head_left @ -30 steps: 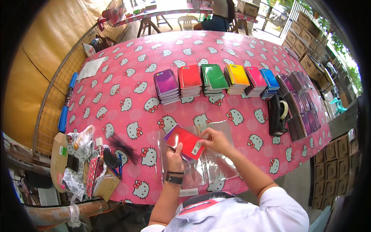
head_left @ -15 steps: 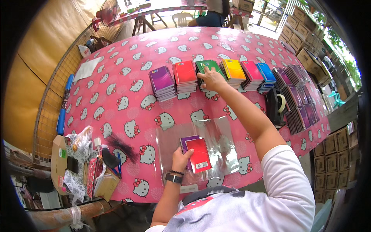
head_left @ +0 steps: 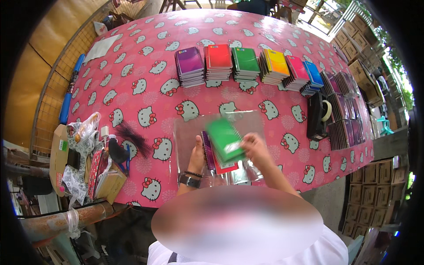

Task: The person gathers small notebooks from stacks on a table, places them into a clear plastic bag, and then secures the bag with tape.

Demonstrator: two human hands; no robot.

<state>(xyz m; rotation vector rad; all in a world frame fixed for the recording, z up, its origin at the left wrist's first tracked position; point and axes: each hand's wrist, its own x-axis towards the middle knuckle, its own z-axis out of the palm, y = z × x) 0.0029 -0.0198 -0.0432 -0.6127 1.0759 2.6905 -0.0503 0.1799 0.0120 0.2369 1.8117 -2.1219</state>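
My right hand [head_left: 256,151] grips a green spiral notebook [head_left: 223,137] by its lower right corner, tilted and blurred by motion. It overlaps a red notebook [head_left: 226,168], of which the bottom edge shows. Beneath that, a purple notebook [head_left: 206,148] sticks out on the left. Against its left edge rests my left hand [head_left: 197,155], with the visible finger stretched out and the others hidden. A clear plastic sheet [head_left: 185,128] lies under the notebooks. Farther off stand stacks of notebooks: purple [head_left: 189,62], red [head_left: 217,57], green [head_left: 245,61], yellow [head_left: 275,62], pink [head_left: 297,70] and blue [head_left: 312,73].
To the right are a black tape dispenser [head_left: 316,119] and rows of wrapped notebook bundles [head_left: 340,108]. At the left edge sit a cardboard box [head_left: 58,154], plastic bags [head_left: 86,128] and a notepad [head_left: 108,181]. Pink patterned cloth [head_left: 145,88] covers the table.
My right hand has come back from the green stack with a green notebook, now over the red one. My left thumb no longer lies on the red notebook. The view has shifted.
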